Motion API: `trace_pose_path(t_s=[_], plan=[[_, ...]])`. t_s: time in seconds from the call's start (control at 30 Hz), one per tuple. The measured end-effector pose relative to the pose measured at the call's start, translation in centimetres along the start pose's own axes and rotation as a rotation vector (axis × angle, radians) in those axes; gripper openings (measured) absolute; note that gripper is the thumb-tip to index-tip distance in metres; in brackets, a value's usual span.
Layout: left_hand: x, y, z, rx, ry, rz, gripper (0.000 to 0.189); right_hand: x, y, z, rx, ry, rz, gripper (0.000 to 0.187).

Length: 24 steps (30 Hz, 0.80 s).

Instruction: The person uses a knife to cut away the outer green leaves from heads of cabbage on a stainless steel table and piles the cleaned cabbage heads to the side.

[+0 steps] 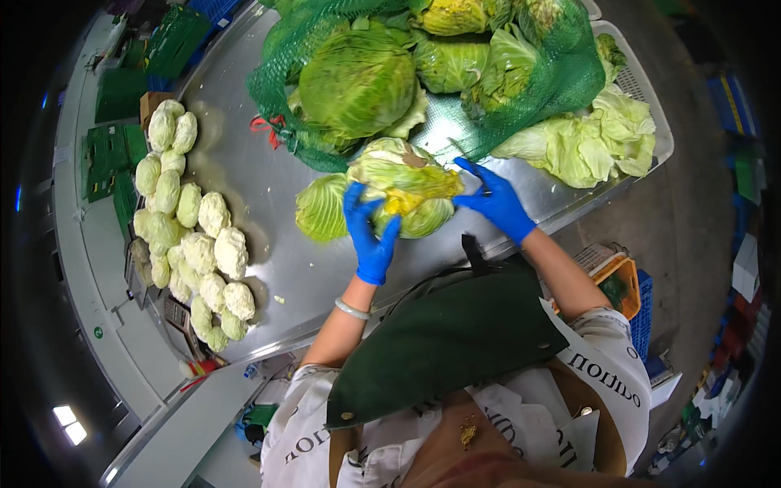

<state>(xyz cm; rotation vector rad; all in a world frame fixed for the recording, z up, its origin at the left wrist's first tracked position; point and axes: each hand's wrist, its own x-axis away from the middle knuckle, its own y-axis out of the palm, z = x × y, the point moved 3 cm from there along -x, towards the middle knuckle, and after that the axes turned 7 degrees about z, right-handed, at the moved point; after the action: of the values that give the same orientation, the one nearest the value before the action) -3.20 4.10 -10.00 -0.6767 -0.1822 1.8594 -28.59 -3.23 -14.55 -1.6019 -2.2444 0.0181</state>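
Observation:
A cabbage with yellowed, partly browned outer leaves (421, 177) rests on the metal table (293, 268) in front of me. My left hand (371, 229), in a blue glove, touches its left side with the fingers spread. On the other side, my right hand (497, 198), also gloved, has its fingers apart near the cabbage's right edge; whether a fingertip touches it I cannot tell. A detached green cabbage leaf or small head (321, 208) lies just left of my left hand. Behind is a green mesh bag (549, 79) lying around several cabbages (360, 82).
Several pale trimmed cabbages (199, 253) are heaped along the table's left edge. Loose leaves (592, 137) lie over a white plastic basket (662, 122) at right. A red tie (268, 129) lies by the mesh. An orange crate (625, 283) stands below the table's right side.

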Motion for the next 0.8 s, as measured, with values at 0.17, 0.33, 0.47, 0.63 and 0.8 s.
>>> trace_pose_path(t_s=[0.17, 0.33, 0.47, 0.63, 0.8], plan=[[1.8, -0.5, -4.6, 0.490, -0.709, 0.227, 0.080, -1.1, 7.8, -1.6, 0.078, -0.324, 0.192, 0.080], [1.3, -1.7, -0.8, 0.176, -0.550, 0.262, 0.087, -2.6, 7.0, -1.4, -0.038, -0.097, 0.044, 0.067], [3.0, -1.9, 3.4, -0.155, -0.244, 0.067, 0.069, -1.8, 6.0, 0.3, -0.329, 0.229, 0.017, 0.050], [1.3, -0.4, 7.1, -0.306, -0.211, -0.215, 0.086, -1.5, -0.4, 3.3, -0.443, -0.002, 0.506, 0.038], [-0.2, -1.9, 6.2, -0.287, -0.249, -0.414, 0.102, 3.9, -4.2, -1.0, 0.746, -0.327, 0.515, 0.059]])
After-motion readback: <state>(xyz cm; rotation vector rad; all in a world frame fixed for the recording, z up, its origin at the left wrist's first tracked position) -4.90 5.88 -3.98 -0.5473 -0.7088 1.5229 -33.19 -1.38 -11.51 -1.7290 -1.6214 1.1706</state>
